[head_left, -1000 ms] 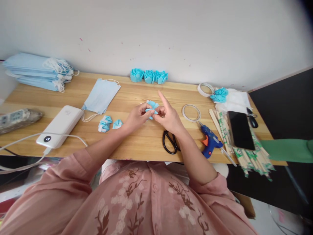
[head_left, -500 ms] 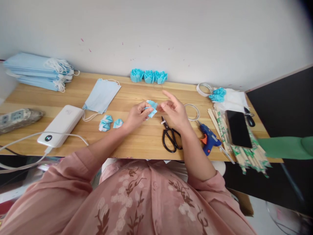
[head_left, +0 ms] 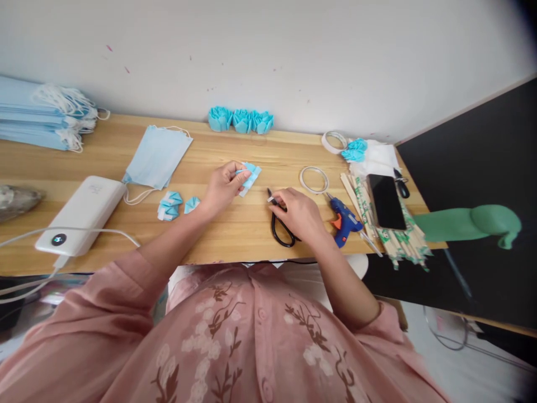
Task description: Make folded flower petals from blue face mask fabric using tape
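Far to the left of my left hand (head_left: 221, 189) lay a stack of face masks (head_left: 39, 115), and nearer in a white power bank (head_left: 79, 212) beside a single flat mask (head_left: 157, 157). Just left of that hand sat two small folded blue pieces (head_left: 176, 204). My left hand pinched a folded blue mask piece (head_left: 248, 174) between thumb and fingertips, holding it just above the table (head_left: 235, 235). Beyond it, against the wall, stood three blue rosettes (head_left: 240, 120). My right hand (head_left: 296, 212) lay curled over the black scissors (head_left: 280, 229), fingers closed on the handles. Just right of it lay a blue glue gun (head_left: 344, 219), a tape ring (head_left: 314, 179) and a phone (head_left: 386, 201).
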`<state>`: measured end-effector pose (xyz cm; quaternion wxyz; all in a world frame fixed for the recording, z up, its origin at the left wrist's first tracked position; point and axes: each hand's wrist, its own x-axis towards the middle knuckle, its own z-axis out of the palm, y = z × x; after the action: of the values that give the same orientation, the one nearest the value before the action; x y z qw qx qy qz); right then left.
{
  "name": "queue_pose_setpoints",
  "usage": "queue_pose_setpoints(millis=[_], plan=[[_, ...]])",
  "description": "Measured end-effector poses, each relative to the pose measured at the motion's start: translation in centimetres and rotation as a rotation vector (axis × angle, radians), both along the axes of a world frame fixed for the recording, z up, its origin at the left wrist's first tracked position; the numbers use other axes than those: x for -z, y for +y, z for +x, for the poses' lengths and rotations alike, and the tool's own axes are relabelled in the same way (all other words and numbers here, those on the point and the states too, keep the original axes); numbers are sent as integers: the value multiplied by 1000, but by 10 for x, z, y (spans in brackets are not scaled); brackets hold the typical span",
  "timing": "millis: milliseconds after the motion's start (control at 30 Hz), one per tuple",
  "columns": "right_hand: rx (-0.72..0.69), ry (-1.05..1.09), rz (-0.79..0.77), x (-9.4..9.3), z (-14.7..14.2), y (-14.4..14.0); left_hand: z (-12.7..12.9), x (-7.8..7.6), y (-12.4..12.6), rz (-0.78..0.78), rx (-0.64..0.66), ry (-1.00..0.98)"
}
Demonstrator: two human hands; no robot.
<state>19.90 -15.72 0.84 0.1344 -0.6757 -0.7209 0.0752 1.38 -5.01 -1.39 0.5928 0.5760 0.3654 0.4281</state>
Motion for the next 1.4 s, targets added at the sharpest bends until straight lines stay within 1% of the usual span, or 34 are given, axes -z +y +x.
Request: queue_pose_setpoints(millis=[100,233,367,500,633,733,867,1033,1100,1167,1233,1267,1333,1400], plan=[[-1,-121,15,5,-5,-1,0,-1,-1,6,-3,1],[-36,-242,10,0,-9,1,0,-1,-1,1,-8,-7],[-33,-279,-4,-3,-13,4,-1,-2,0,0,-13,-13],[-34,-312,-6,-1,-15,7,-1,-6,0,2,-14,-1],[-30,-343,19,4,-15,5,-2,-7,0,-2,-8,-6],[-20,-321,73,12,-11,3,-2,-6,0,3,-3,-6],[11,-179,155,25,-4,3,-2,-7,0,11,4,-10],[169,127,149,34,3,4,-2,-8,0,3,9,-25],[230,304,127,35,6,6,-2,-8,-1,-11,23,-31],[296,539,108,35,10,8,-3,-9,-1,-41,43,-40],[373,756,109,35,12,10,-3,-9,-2,-85,61,-61],[405,824,122,34,12,10,-3,-10,-2,-108,70,-75],[419,836,172,30,8,7,-4,-11,-3,-152,96,-108],[347,706,242,23,0,4,-5,-14,-4,-189,145,-163]])
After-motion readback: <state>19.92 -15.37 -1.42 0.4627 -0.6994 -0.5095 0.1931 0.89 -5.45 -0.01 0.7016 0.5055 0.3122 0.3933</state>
